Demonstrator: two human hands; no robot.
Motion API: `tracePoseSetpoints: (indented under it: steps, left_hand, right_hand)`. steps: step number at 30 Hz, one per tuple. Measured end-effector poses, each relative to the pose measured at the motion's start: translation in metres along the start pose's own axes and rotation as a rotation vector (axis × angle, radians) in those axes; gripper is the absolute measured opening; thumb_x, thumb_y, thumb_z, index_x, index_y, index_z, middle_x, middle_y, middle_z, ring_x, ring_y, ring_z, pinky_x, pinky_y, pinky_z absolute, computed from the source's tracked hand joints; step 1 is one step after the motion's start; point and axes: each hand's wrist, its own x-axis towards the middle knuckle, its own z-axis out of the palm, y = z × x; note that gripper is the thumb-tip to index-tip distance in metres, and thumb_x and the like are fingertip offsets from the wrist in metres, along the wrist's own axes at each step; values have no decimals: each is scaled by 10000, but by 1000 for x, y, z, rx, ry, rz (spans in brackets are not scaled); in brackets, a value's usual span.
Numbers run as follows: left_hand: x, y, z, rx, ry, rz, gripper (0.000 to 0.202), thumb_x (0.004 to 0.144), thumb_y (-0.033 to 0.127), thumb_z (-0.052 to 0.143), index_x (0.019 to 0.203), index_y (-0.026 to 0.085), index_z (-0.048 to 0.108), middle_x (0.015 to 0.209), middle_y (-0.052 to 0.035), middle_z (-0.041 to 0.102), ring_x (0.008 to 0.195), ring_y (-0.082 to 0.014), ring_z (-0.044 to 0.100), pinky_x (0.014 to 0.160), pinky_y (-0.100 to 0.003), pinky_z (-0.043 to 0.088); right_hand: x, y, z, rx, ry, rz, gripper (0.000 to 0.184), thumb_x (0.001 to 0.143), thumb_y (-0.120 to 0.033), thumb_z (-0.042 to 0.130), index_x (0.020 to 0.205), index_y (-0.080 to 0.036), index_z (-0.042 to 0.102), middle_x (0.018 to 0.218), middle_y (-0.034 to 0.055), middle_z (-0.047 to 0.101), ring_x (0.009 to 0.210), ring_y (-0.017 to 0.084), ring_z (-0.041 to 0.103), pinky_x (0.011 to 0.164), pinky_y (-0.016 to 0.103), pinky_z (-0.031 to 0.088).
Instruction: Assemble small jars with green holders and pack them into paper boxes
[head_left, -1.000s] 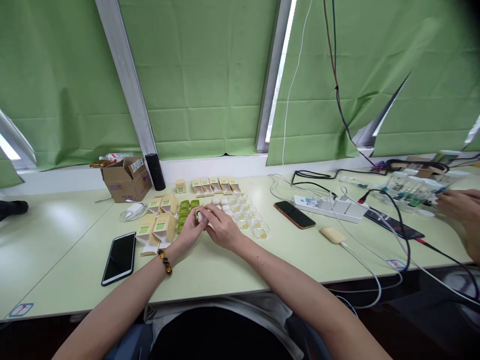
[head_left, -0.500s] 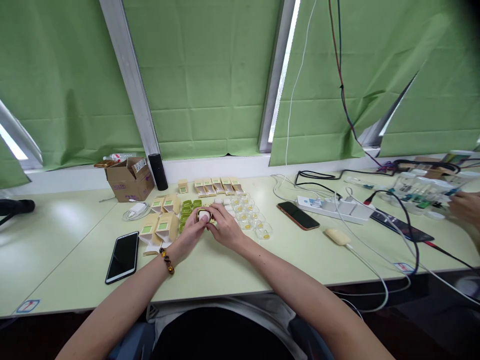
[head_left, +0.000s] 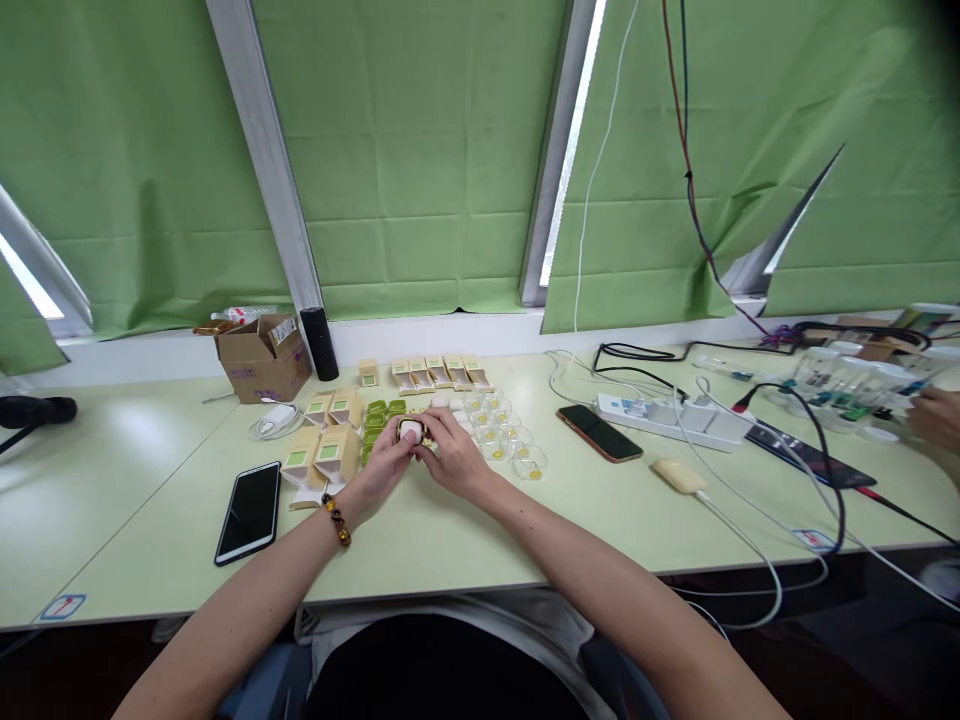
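My left hand (head_left: 381,468) and my right hand (head_left: 452,458) meet over the table, fingers pinched together on a small white piece set in a dark gold-rimmed holder (head_left: 410,431). A beaded bracelet (head_left: 334,520) is on my left wrist. Just behind the hands lie green trays (head_left: 376,414), small white pieces (head_left: 450,404) and clear cups with yellow dots (head_left: 504,442). Tan cartons with green labels (head_left: 322,450) stand to the left, and a row of opened small cartons (head_left: 435,372) lies further back.
A black phone (head_left: 247,511) lies left of my arm; a cardboard box (head_left: 262,357) and black cylinder (head_left: 319,343) stand by the window. To the right are another phone (head_left: 598,432), a power strip (head_left: 675,417), cables, a cream mouse (head_left: 677,475), and another person's hand (head_left: 934,418) near vials.
The holder has turned in my fingers, so the white piece now faces up. The other person's hand has drawn back toward the right edge.
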Motion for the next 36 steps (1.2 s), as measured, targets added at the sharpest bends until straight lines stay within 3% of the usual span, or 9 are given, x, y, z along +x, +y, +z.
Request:
tracePoseSetpoints:
  steps: [7,16,21,24,31,36]
  left_hand:
    - [-1,-3,1,-10,-6,5,436,865,438,869,1171,212,655,1094,-38,626,909,-141,570,773,-260,469]
    - [-1,1,1,-180,-80,-16,340,862,309,873,1128,170,712,1027,-42,651,835,-124,574,763,-256,477]
    - [2,5,0,-291,-73,-65,216,951,371,769,1033,174,733,1072,-76,706,920,-169,639,828,-299,514]
    - [4,6,-1,-296,-65,-84,167,963,318,742,1035,167,746,1098,-94,729,977,-202,670,870,-331,531]
    - [4,10,-3,-270,-115,-56,189,894,265,818,1019,132,770,1019,-98,741,926,-191,668,872,-332,545]
    - [5,8,-3,-258,-126,-27,225,858,289,868,986,137,763,1007,-77,731,888,-158,650,845,-295,549]
  right_hand:
    - [0,2,1,20,12,25,439,1009,-208,618,1444,-232,561,1268,160,619,1087,286,675,856,440,667]
    - [2,-2,-5,-14,19,95,409,940,-232,703,1340,-223,617,1251,139,637,1106,299,677,892,447,624]
    - [0,4,-4,5,40,167,433,941,-274,720,1362,-251,623,1292,134,594,1102,290,670,888,445,630]
    - [0,7,-5,51,38,167,438,962,-306,707,1391,-276,623,1286,122,580,1157,291,650,936,454,633]
    - [0,7,-7,-31,102,49,508,989,-313,694,1484,-290,581,1265,136,574,1166,304,618,922,472,615]
    - [1,2,-7,-177,263,-174,354,992,-184,633,1327,-290,672,1081,111,617,1065,298,619,887,485,584]
